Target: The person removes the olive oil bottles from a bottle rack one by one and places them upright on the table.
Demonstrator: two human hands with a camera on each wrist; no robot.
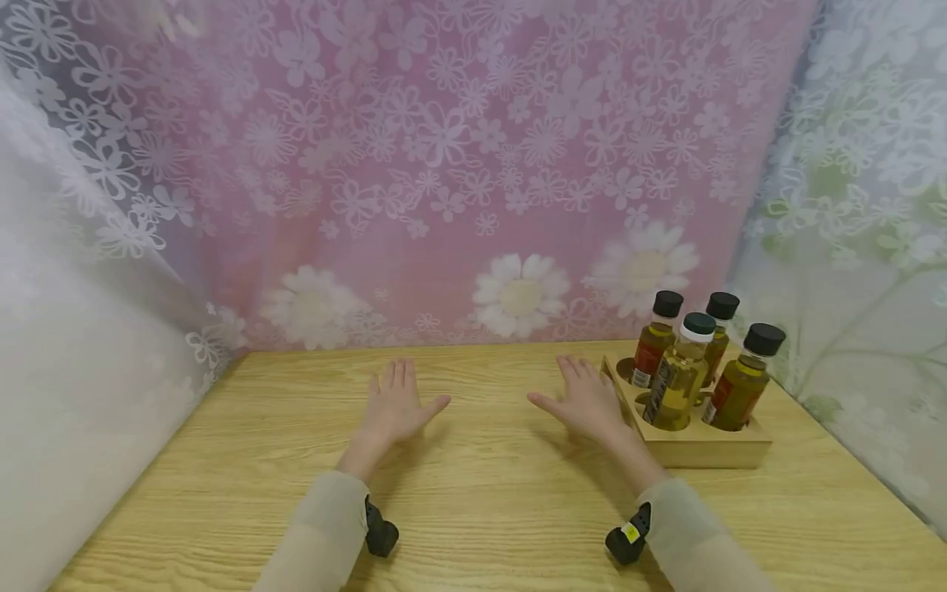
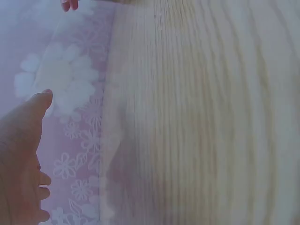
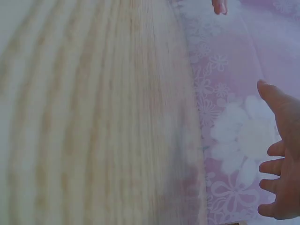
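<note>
Pale wooden rack with round holes (image 1: 710, 455): just right of the right hand (image 1: 588, 401), the nearer. Four clear, dark-capped bottles of yellowish liquid (image 1: 679, 386): upright within. Left hand (image 1: 394, 409): well apart. Both hands: empty, spread wide.

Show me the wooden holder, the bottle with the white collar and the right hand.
Wooden holder (image 1: 706, 455), head view: front wall.
Bottle with the white collar (image 1: 681, 382), head view: body.
Right hand (image 1: 589, 401), head view: back of the hand.
</note>
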